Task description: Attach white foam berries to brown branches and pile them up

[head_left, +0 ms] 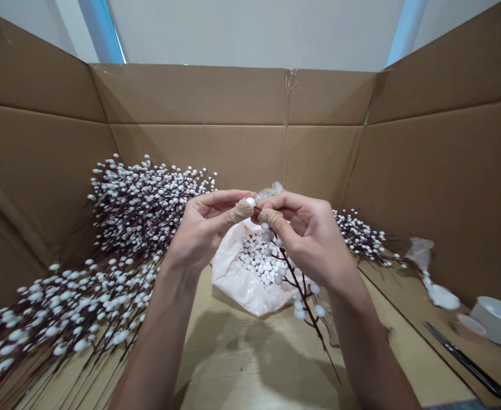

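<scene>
Between the thumb and fingers of my left hand (216, 219) is a small white ball (251, 201). My right hand (304, 222) pinches the tip of a dark brown artificial berry branch (291, 270), right beside the ball. Whether the ball touches the stem tip is too small to tell. The branch hangs down to the right, with several white balls on its twigs. Both thumbs wear tan wrappings. Below my hands lies an open plastic bag (233, 285) full of loose white balls (261, 259).
Bunches of white-berry branches (139, 210) fill the left side, with more branches (359, 236) at back right. On the right lie a black-handled knife (468, 359), a white bowl (498, 322) and crumpled plastic (438, 290). Cardboard walls (233, 148) surround the table (229, 370).
</scene>
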Available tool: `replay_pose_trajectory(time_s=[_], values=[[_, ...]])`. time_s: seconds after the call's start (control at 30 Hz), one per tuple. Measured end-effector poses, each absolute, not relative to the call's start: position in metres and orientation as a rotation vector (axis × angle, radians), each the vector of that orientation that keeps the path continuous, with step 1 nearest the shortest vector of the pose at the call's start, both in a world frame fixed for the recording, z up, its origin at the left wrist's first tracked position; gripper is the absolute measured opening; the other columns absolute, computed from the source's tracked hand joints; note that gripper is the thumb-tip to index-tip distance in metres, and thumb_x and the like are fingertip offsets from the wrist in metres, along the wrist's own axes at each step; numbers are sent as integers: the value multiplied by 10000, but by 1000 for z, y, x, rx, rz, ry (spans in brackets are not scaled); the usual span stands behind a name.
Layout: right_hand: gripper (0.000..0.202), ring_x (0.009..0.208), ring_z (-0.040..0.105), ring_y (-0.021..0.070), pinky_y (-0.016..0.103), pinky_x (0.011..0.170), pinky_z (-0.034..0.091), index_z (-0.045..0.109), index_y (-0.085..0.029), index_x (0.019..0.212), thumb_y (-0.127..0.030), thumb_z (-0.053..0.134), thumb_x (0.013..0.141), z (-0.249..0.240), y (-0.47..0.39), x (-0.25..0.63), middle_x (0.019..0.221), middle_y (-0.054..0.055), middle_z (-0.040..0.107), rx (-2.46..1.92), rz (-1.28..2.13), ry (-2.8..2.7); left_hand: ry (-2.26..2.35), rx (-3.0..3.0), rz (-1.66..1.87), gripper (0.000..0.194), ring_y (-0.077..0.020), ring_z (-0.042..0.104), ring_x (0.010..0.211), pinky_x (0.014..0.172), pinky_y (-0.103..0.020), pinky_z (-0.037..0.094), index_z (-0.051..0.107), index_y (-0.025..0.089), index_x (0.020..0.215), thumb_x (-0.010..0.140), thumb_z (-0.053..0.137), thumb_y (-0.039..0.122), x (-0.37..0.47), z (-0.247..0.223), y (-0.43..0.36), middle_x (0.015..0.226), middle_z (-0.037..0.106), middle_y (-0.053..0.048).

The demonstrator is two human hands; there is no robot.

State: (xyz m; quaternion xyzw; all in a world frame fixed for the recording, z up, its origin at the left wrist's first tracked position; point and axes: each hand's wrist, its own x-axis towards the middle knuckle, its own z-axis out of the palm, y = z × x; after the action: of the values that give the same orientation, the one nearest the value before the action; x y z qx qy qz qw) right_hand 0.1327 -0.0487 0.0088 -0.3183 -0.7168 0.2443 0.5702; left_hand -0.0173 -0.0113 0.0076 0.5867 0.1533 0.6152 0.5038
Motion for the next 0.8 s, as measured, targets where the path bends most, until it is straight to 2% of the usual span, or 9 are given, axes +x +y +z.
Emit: replay_pose_trajectory(time_s=[0.23, 0.53, 0.8], values=[[132, 695, 559, 122, 251, 619, 443, 621, -150, 819, -205, 511, 867, 6, -46, 133, 772, 29, 627, -743, 506, -1685, 360, 1403, 1574, 178, -145, 692, 700, 685, -218, 567, 749, 175, 745, 585, 823, 151, -16, 7, -15, 775, 745, -31], [136, 709, 587, 131, 253, 618, 442, 626, -158, 840, -176, 495, 869, 4, -46, 130, 793, 32, 649, -739, 342, -1651, 343, 1396, 1611, 166, -126, 679, 670, 671, -211, 561, 744, 184, 727, 585, 822, 145, -12, 7, -16, 746, 736, -9], [195, 678, 587, 142, 253, 600, 451, 635, -163, 796, -72, 463, 804, 4, -51, 131, 771, 38, 654, -835, -51, -1663, 359, 1381, 1623, 197, -142, 685, 726, 745, -235, 554, 740, 177, 730, 563, 843, 163, -5, 5, -17, 762, 737, -17]])
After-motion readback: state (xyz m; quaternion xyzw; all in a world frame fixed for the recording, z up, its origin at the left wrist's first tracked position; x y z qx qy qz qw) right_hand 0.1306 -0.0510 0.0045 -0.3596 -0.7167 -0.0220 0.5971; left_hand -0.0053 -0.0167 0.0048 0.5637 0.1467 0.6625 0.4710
